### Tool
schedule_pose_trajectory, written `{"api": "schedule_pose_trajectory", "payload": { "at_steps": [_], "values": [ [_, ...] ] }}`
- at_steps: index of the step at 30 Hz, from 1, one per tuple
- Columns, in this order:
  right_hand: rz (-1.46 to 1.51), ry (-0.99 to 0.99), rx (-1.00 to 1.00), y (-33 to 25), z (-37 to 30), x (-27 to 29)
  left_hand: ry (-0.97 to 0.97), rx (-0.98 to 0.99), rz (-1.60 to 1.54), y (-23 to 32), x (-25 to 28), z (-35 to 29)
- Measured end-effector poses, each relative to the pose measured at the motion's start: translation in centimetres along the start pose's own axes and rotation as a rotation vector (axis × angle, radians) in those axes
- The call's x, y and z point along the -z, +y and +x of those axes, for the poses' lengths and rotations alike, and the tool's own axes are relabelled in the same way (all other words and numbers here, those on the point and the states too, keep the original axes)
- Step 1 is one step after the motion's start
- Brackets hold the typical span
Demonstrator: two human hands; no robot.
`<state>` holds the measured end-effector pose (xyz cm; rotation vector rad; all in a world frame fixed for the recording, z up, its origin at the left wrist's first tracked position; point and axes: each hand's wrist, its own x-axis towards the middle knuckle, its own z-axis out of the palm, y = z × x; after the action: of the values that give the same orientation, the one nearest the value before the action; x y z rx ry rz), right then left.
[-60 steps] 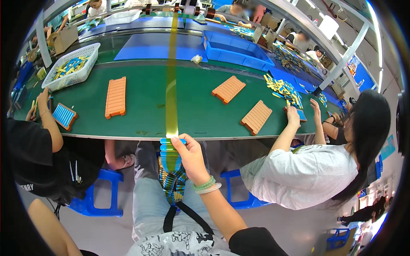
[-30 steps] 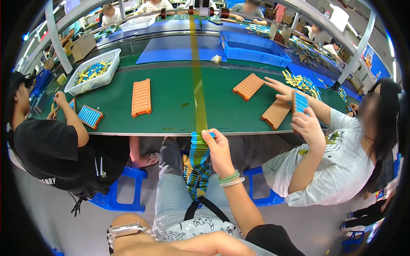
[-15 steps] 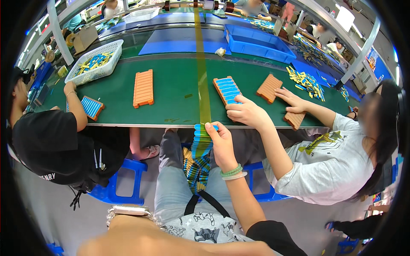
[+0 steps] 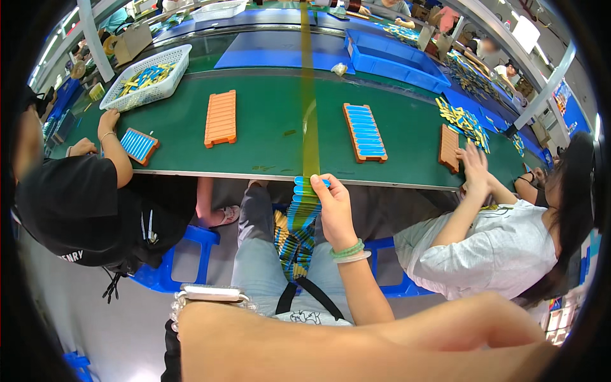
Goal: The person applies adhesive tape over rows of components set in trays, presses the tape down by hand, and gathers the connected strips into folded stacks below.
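Head view: the right hand (image 4: 336, 215) pinched the taped blue sticks (image 4: 299, 210) between its fingers (image 4: 320, 190), just off the near edge of the table (image 4: 273, 148). Sticks lay crosswise to the amber tape (image 4: 310, 114); the loaded orange rack (image 4: 365, 134) lay ahead, rightward. I could not tell the left arm's grip (image 4: 273, 340).

Tape (image 4: 310, 121): see-through amber film, smooth, glossy. Strips (image 4: 301, 210): smooth blue faces, slight sheen. Bench (image 4: 267, 124): smooth green surface, mostly matt — thin metallic-looking edge (image 4: 223, 175). Racks (image 4: 221, 119): orange, plastic by the look, matt, ridged. Basket (image 4: 154, 91): white plastic, perforated. Tray (image 4: 401, 77): blue plastic, smooth, mild gloss. Stools (image 4: 205, 235): smooth blue plastic too. Post (image 4: 546, 86): looks like smooth metal. Trousers (image 4: 258, 261): matt cloth, denim-like. Green bracelet (image 4: 349, 251): polished — stone or glass, can't tell.
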<state>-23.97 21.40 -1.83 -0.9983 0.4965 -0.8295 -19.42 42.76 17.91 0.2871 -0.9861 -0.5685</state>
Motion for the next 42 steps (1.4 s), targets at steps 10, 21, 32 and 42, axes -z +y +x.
{"api": "schedule_pose_trajectory", "payload": {
  "at_steps": [10,21,32,42],
  "values": [
    [-0.023,0.002,-0.005,0.2,0.2,0.3,0.051,-0.002,-0.104,0.8,1.1,-0.2],
    [-0.009,0.0,-0.046,0.5,0.1,0.8,0.078,0.021,-0.206,1.8,2.3,1.0],
    [0.012,0.021,-0.004,-2.8,0.0,2.0,0.117,0.05,0.911,-10.9,11.8,4.8],
    [-0.02,0.072,0.074,-8.3,-0.3,2.9,-0.692,0.089,1.481,-31.9,14.6,5.8]
  ]
}}
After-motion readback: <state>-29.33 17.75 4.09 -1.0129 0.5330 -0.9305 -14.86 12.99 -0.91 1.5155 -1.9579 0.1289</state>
